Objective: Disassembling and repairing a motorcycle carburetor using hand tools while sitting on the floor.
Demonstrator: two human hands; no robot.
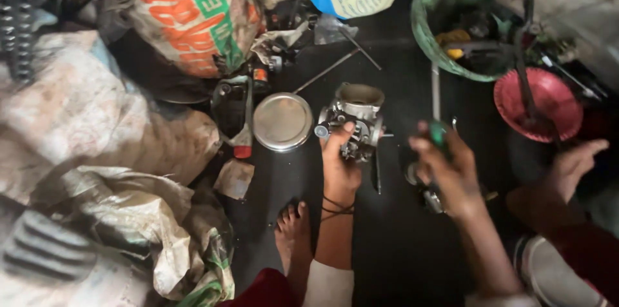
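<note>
My left hand (340, 164) grips a grey metal carburetor (353, 117) and holds it upright on the dark floor, thumb pressed on its side. My right hand (448, 168) is closed around a screwdriver with a green handle (439, 131), whose thin metal shaft (435, 91) points away from me. The screwdriver is to the right of the carburetor and apart from it. The right hand is blurred by motion. A round shiny metal lid (282, 122) lies flat just left of the carburetor.
Crumpled sacks (97, 152) crowd the left side. A green basin (451, 4) with tools stands at the back right, a red dish (548, 104) beside it. Thin rods (329, 69) lie behind the carburetor. My bare feet (293, 236) rest on the floor.
</note>
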